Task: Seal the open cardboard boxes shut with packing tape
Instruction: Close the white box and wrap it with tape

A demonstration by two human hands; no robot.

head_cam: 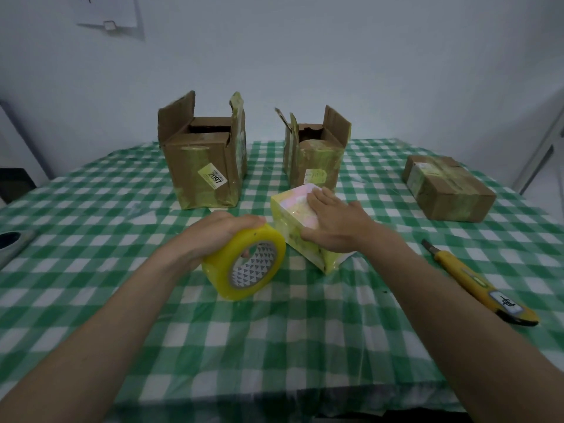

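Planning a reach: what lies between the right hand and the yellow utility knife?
Head view: only bare checked tablecloth between right hand and utility knife.

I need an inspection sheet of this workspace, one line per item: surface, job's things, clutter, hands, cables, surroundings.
Surface: table with green-and-white checked cloth.
Job's things: two open cardboard boxes, flaps up, the left box and the right box; a closed taped box at far right; a small tape-wrapped box; a yellow tape roll; a yellow utility knife.
Clutter: a dark object at the left edge, unclear.
Hands: left hand grips the tape roll; right hand rests on the small box, thumb on its near side.
Cables: nothing seen.
Surroundings: white wall, paper pinned to it.
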